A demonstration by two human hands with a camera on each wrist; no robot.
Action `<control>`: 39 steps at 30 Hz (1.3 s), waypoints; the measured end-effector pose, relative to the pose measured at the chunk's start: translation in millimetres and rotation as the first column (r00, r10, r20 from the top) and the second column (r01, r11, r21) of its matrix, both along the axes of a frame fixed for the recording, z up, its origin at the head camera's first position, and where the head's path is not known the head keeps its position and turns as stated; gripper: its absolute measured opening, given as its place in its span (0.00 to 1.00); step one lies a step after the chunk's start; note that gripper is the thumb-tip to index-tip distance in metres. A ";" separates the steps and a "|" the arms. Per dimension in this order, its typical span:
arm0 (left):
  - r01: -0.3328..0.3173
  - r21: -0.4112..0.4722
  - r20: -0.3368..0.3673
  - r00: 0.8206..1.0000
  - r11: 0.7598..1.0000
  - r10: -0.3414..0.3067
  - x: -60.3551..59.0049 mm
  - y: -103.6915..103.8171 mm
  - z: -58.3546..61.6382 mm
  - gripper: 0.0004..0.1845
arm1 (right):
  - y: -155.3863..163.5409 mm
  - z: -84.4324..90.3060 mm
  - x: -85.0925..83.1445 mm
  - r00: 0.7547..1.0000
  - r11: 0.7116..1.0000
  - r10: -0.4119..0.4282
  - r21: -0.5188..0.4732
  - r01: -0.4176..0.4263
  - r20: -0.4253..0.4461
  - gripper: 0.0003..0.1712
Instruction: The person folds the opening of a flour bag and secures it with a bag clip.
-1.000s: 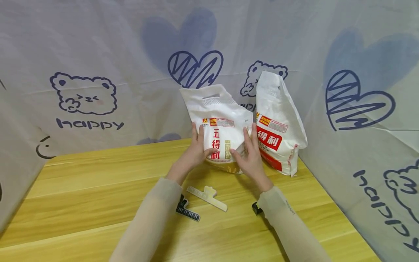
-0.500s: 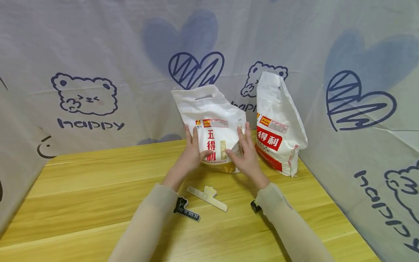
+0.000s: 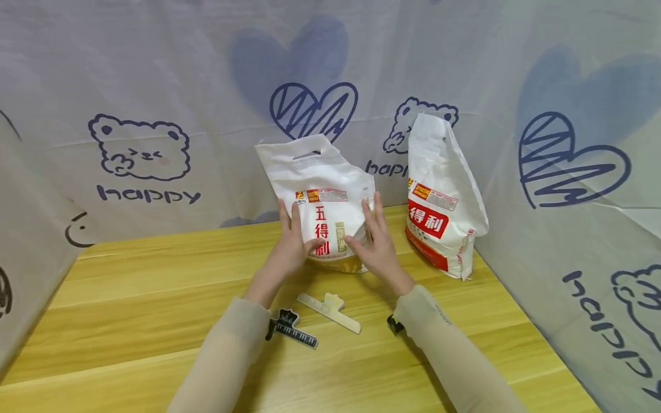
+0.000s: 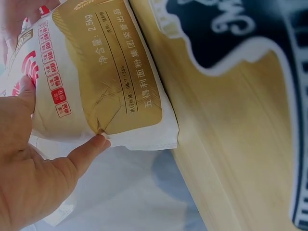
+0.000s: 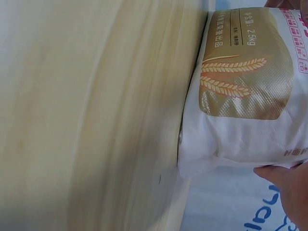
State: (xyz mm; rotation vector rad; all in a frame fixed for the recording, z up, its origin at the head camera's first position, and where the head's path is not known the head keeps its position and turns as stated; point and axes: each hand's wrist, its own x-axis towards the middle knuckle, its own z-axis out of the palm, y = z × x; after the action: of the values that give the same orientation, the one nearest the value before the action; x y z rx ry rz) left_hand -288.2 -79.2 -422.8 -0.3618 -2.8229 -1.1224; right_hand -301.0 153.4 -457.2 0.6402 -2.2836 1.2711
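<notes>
The white flour bag (image 3: 321, 201) stood between the two hands, straight ahead of the person and toward the back of the worktop (image 3: 155, 298). Its long axis ran upright, leaning left at the top, so the handle slot (image 3: 307, 155) sat to the left of the base. The left hand (image 3: 288, 246) lay along the bag's left side and the right hand (image 3: 380, 249) along its right side, both low down; neither was clearly nearer. The fingers of each hand were fairly straight and spread apart from the thumb, resting against the sides, while the thumbs lay over the printed front and pointed toward one another. The wrist views showed the base against the worktop, though how much weight the hands bore could not be told. A second flour bag (image 3: 446, 201) stood upright to the right, apart from the first, with the right hand the nearer one to it. On the near side of the first bag, between the forearms, lay a pale clip (image 3: 330, 312) and a black clip (image 3: 293, 330), the black one close by the left sleeve (image 3: 232, 344). A small dark object (image 3: 395, 324), partly hidden, showed beside the right sleeve (image 3: 439, 338).
</notes>
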 end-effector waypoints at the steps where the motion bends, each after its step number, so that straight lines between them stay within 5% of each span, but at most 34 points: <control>1: -0.002 0.001 -0.003 1.000 1.000 0.002 0.5 -2.3 -0.2 0.58 | -2.2 -0.2 -0.7 1.000 1.000 0.003 0.003 -0.003 0.000 0.56; 39: -0.154 0.033 0.016 0.988 0.988 0.154 25.8 -102.7 0.3 0.59 | -104.0 7.6 -12.1 0.979 0.979 0.189 0.062 -0.193 0.070 0.54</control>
State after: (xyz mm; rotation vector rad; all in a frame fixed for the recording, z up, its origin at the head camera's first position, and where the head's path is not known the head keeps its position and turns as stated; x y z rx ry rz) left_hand -262.4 -182.0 -422.5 -0.1315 -2.7826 -1.1427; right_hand -313.1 49.4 -449.6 0.8736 -2.3735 1.3213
